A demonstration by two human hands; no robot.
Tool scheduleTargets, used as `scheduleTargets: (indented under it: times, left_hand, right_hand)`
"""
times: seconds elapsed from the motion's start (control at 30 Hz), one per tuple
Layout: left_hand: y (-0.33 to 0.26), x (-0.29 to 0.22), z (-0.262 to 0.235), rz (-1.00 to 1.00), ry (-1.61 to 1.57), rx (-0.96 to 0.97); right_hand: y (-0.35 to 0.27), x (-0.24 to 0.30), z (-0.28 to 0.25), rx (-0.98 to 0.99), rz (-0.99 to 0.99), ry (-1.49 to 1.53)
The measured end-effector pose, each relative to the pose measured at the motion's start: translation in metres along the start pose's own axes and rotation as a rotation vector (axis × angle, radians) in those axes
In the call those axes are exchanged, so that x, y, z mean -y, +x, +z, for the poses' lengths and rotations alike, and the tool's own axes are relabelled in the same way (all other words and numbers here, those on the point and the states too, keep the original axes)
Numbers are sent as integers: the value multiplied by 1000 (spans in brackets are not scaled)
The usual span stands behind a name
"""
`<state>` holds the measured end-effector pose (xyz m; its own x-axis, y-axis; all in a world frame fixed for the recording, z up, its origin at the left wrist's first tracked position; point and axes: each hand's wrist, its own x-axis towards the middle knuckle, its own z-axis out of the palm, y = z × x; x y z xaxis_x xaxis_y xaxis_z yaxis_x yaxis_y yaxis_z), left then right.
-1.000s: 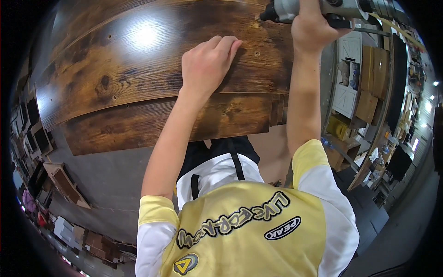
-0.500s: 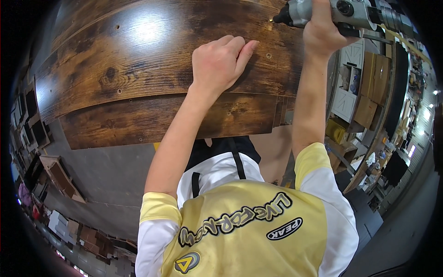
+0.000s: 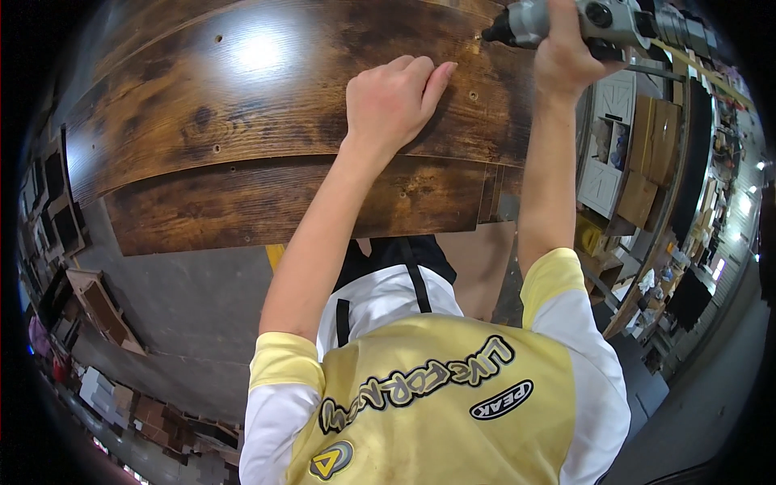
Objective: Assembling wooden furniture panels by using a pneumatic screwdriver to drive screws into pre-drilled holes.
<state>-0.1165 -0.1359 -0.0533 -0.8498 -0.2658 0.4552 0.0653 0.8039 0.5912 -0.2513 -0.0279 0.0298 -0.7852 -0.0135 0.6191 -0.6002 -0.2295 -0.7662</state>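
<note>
My right hand is wrapped round a grey power screwdriver with a black nose. The nose points left and lies right at a small hole near the far right part of a dark brown wood-grain board. My left hand rests on the board as a loose fist, thumb along the side. Its curled fingers are turned down, so anything inside them is hidden. Between my left hand and the right edge lies another small hole with a fitting in it.
A second wood-grain board lies under the near edge of the first. More holes dot the top board at left. Shelving with brown cartons and white panels stands at right. A framed panel is on the grey floor at left.
The view has shifted slightly. The brass-coloured glint at the screwdriver's nose shows less now. Both hands keep nearly the same place on the board and the tool.
</note>
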Motion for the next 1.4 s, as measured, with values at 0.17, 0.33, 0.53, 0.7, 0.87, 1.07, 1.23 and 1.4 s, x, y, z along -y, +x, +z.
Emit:
scheduleTargets:
  times: [0.17, 0.33, 0.53, 0.7, 0.87, 1.07, 1.23, 1.4]
  left_hand:
    - [3, -2, 14, 12, 80, -56]
    - [12, -11, 20, -152, 147, -104]
    - [30, -4, 19, -308, -177, -154]
    - [-9, 53, -59, -213, 127, -49]
    - [-23, 75, -80, -111, 389, -80]
    - [-25, 76, -81, -170, 410, -36]
    - [-29, 68, -86, -134, 388, -67]
    - [-29, 69, -86, -151, 398, -68]
  right_hand:
    - [37, 34, -31, -323, 254, 192]
    - [-12, 78, -65, -298, 481, 372]
    - [-125, 57, -121, -470, 1014, 631]
    - [-150, 68, -132, -496, 1052, 560]
    - [-159, 67, -134, -398, 1068, 572]
    - [-155, 69, -135, -451, 1162, 515]
    - [-169, 71, -156, -366, 1252, 505]
    - [-164, 76, -152, -324, 1268, 328]
